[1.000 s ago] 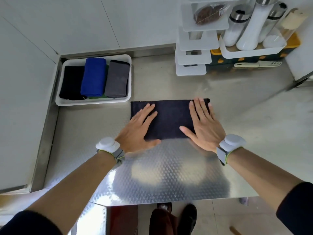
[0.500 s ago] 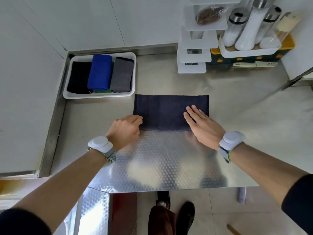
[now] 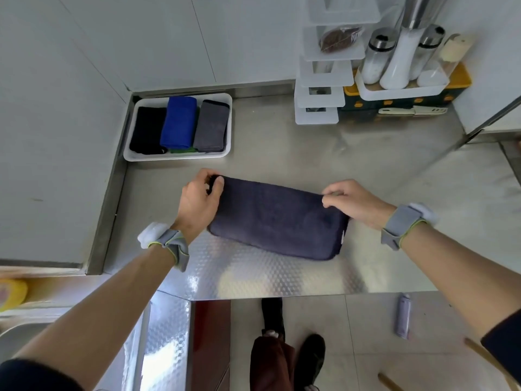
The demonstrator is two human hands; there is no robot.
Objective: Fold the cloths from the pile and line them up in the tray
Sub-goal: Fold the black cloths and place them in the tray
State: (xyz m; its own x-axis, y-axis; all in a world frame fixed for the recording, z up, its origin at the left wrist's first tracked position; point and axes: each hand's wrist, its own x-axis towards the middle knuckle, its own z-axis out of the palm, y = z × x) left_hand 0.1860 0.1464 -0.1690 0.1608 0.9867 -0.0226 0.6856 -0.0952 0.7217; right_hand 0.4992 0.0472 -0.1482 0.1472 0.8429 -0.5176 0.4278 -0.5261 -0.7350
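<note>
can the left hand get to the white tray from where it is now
Probably yes: the left hand grips the far corner of the dark cloth, and only bare counter lies between it and the tray.

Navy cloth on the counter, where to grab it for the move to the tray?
Take the two short ends, one from each side. The navy cloth lies as a long flat fold across the counter, both ends reachable; pinching all layers there should keep it folded. The left hand and right hand hold its far corners.
</note>
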